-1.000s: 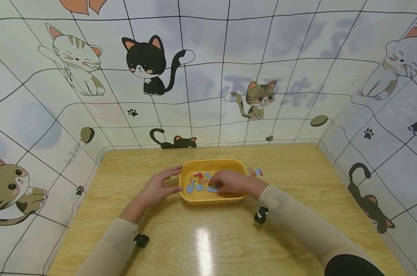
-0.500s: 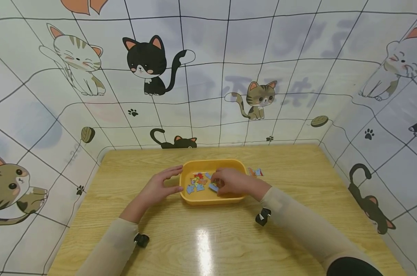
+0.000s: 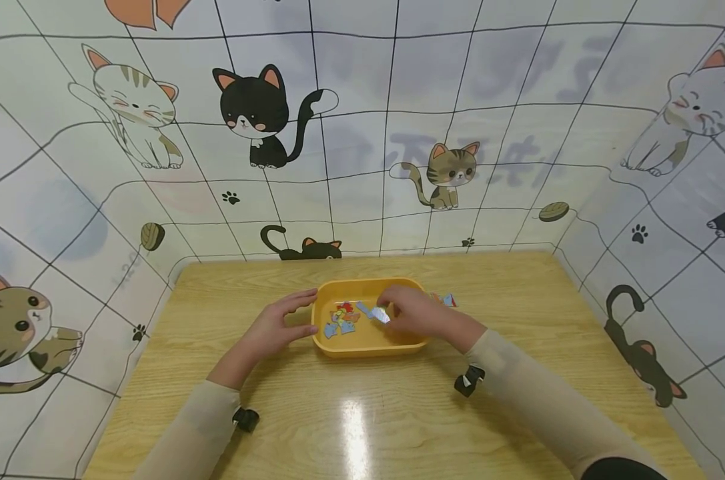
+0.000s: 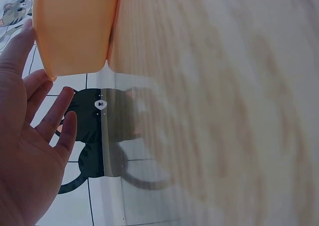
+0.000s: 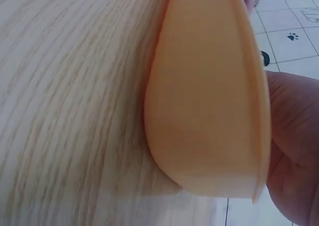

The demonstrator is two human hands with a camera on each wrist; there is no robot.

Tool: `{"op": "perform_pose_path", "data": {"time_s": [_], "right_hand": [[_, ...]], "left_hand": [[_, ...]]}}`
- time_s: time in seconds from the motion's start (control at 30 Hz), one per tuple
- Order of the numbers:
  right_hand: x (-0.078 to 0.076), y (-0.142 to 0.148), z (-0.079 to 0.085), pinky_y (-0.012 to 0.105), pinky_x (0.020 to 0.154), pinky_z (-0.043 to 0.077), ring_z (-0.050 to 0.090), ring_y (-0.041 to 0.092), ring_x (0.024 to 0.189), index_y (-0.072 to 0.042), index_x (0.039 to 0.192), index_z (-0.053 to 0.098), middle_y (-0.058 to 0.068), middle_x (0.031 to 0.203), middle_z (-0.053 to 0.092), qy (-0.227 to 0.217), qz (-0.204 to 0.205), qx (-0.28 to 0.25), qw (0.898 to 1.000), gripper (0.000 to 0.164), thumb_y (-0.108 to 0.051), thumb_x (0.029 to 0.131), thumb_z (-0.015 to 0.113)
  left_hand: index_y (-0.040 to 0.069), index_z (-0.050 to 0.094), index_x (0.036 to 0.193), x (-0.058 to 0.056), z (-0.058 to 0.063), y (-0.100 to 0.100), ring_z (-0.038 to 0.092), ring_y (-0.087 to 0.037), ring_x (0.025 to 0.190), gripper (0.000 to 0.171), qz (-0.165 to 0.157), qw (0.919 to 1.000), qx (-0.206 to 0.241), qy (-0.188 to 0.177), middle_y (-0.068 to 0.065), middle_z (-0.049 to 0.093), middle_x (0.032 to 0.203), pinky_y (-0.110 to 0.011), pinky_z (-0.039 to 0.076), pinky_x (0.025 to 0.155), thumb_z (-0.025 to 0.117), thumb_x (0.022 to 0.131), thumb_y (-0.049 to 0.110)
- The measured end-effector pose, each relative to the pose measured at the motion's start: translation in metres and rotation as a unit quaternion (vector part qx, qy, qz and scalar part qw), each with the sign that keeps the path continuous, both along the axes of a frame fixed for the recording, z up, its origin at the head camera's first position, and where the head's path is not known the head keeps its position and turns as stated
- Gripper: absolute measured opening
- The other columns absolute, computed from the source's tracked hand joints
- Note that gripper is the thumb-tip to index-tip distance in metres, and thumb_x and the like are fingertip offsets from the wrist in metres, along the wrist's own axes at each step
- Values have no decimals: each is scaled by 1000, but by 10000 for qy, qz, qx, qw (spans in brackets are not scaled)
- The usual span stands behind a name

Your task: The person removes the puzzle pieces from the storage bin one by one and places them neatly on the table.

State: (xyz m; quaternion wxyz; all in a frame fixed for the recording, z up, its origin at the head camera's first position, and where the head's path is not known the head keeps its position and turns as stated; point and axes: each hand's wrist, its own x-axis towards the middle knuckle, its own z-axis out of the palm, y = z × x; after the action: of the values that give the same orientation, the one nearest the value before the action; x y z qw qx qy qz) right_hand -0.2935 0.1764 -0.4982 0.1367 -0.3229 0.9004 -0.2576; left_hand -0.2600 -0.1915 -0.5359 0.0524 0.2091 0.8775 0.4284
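Note:
A yellow tray (image 3: 362,351) stands on the table with several small printed jigsaw pieces (image 3: 345,317) lying in its left half. My right hand (image 3: 419,313) reaches over the right side of the tray and pinches a light-blue jigsaw piece (image 3: 379,315), which is tilted and catches the light. At the left end, my left hand (image 3: 273,328) touches the rim with thumb and fingers extended. The left wrist view shows these spread fingers (image 4: 57,113) against the tray's end wall (image 4: 75,31). In the right wrist view the tray wall (image 5: 209,101) hides the right fingertips.
More printed pieces (image 3: 449,300) lie on the wooden table (image 3: 302,427) just beyond the tray's right end, partly hidden by the right hand. A cat-patterned sheet (image 3: 362,153) walls the table's back and sides.
My right hand has drawn slightly to the right and raised the light-blue jigsaw piece off the tray floor, tilting it. The left hand keeps its place at the rim.

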Motion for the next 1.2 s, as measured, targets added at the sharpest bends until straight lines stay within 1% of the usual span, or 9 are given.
{"op": "perform_pose_path", "data": {"time_s": [0.1,0.23,0.33,0.47,0.6,0.67,0.83,1.0,1.2], "right_hand": [[1,6,2,34,81,57,62,13,91,-6,135,72,3,125,72,324,-27,-109,9994,42,-16,96,86],[3,14,8,36,81,58,63,16,94,-5,132,72,5,122,72,592,-151,-334,9976,41,-16,96,88],[6,20,11,37,80,58,64,19,95,-5,132,72,7,118,71,636,-291,-546,9961,40,-16,96,88],[8,28,13,36,79,57,65,23,97,-8,133,72,6,118,71,692,-587,-721,9933,42,-18,96,89],[11,39,14,37,79,56,66,23,96,-9,131,73,5,117,71,963,-812,-862,9883,44,-17,93,92],[11,48,12,36,77,57,65,20,94,-8,129,73,6,116,72,1098,-883,-995,9850,43,-15,92,93],[13,68,9,40,75,59,68,22,91,-5,126,74,7,115,73,1243,-1162,-1308,9767,42,-14,90,95],[15,86,6,43,76,59,67,24,91,-4,128,74,10,115,74,1308,-1552,-1213,9716,43,-17,92,94],[13,106,-2,41,76,57,67,27,94,-5,129,74,13,118,74,1213,-1974,-941,9682,45,-23,93,94]], "left_hand": [[15,61,160,1,0,-1,39,-30,162,71,-8,10000,-1,-5,9,49,171,-62,36,129,90,97,30],[15,61,160,1,-2,-1,39,-30,162,71,-21,10000,26,-14,9,48,171,-62,37,128,90,97,29],[15,61,160,1,-3,-2,39,-30,162,70,-33,10000,45,-14,9,48,171,-62,38,128,89,97,29],[15,61,160,1,-4,-3,39,-30,162,70,-34,10000,66,-13,10,49,170,-61,39,127,89,97,30],[14,60,160,1,-4,-2,39,-30,162,71,-57,10000,70,-12,10,48,171,-61,39,127,89,98,32],[14,60,160,1,-3,-2,39,-30,162,72,-68,9999,82,-21,10,48,171,-61,40,127,89,98,32],[14,60,160,2,-3,-2,39,-29,162,71,-50,9999,99,-33,11,48,171,-61,39,127,89,98,31],[15,60,160,2,-1,-2,39,-30,162,71,-39,9999,104,-46,11,47,171,-62,38,127,89,98,30],[16,61,160,1,-1,-3,39,-28,162,70,-47,9999,124,-94,12,47,171,-59,39,127,89,98,30]]}}
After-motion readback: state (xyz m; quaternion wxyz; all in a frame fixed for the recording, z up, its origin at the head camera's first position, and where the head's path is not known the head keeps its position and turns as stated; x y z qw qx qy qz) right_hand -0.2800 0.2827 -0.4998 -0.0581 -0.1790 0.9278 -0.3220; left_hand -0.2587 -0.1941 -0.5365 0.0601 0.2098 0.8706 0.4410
